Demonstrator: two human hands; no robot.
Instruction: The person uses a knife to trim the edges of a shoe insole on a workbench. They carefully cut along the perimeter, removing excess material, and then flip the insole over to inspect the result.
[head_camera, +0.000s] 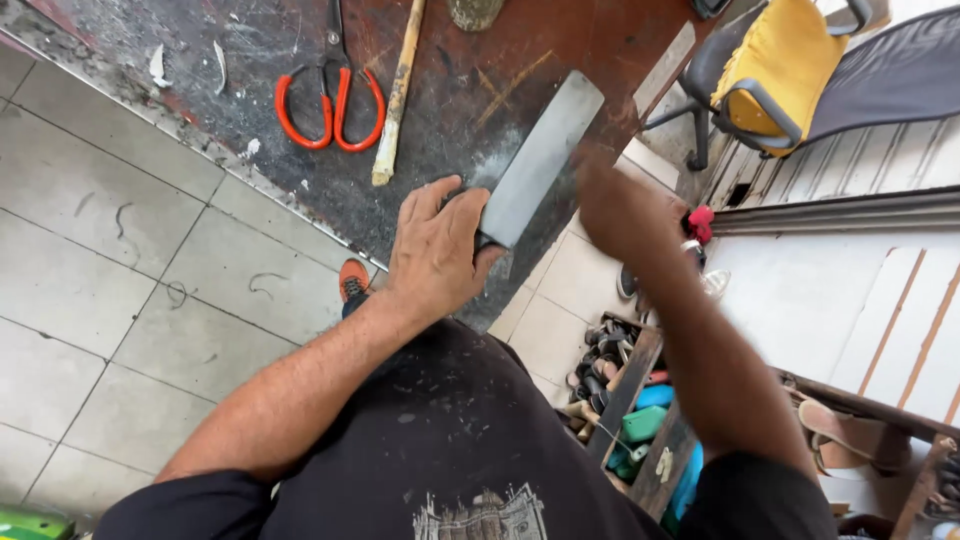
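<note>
My left hand (435, 245) grips the handle of a broad cleaver (540, 160), whose flat grey blade points up and to the right over the worn dark red workbench (300, 150). My right hand (620, 210) is blurred with motion just right of the blade's lower end, near the bench corner; whether it touches the blade or holds anything I cannot tell. On the bench lie red-handled scissors (330, 105) and a pale stick (398, 95), both left of the blade.
A wooden tray of tools and coloured items (625, 410) stands on the floor below right. An office chair with a yellow cushion (770, 70) sits at the upper right. Grey floor tiles (110, 260) spread to the left. White scraps (158, 65) lie on the bench's far left.
</note>
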